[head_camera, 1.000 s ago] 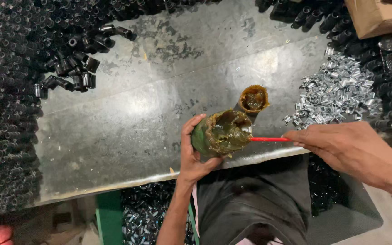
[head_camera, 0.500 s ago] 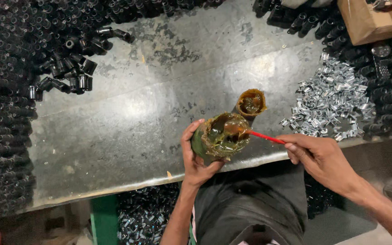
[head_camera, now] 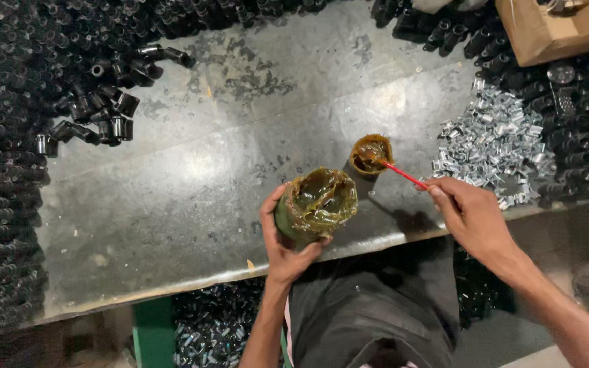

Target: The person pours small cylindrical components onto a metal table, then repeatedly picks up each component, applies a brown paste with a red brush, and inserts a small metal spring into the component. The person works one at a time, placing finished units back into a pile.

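The person's left hand (head_camera: pixel 286 238) comes up from the bottom of the view with the forearm nearly vertical, fingers and thumb curled in a firm wrap-around grip, palm facing right. The right hand (head_camera: pixel 475 221) reaches in from the lower right corner, arm stretched out diagonally, with thumb and fingertips pinched together up at the top-left of the hand. Both wrists look pretty straight, and the hands sit near each other without touching.

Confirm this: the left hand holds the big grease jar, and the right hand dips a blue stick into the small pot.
Not quite. In the head view the stick is red, not blue. The left hand does hold the big grease jar, and the right hand dips it into the small pot.
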